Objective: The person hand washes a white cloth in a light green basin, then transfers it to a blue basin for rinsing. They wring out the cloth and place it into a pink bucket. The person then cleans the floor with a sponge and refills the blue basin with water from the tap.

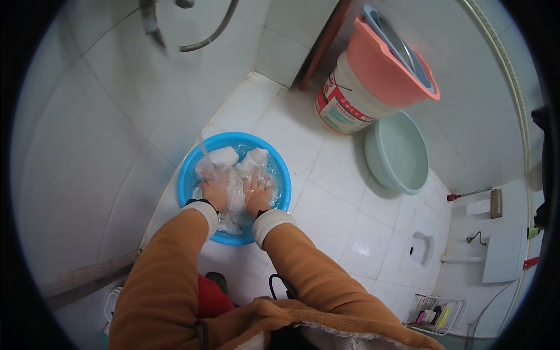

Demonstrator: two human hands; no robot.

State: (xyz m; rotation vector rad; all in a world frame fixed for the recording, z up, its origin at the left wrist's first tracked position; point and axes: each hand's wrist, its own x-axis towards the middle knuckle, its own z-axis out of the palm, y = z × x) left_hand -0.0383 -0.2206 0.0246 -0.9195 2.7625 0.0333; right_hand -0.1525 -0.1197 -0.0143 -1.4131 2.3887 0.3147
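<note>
A round blue basin (284, 192) stands on the tiled floor with water in it. White wet cloth (224, 157) lies in the water, bulging up in puffed lumps at the far side. My left hand (214, 191) presses down on the cloth at the left, its fingers reaching forward under splashing water. Beside it, my right hand (258, 195) rests on the cloth with fingers apart. Both hands are partly under water, and the fingertips are blurred. A thin stream of water (204, 149) falls into the basin near my left hand.
A hose and metal fitting (153, 29) hang at the upper left wall. Stacked pink basins (385, 64) sit on a white bucket (344, 108), next to a pale green basin (396, 153). A squat toilet (421, 248) and wire rack (436, 315) are at the right.
</note>
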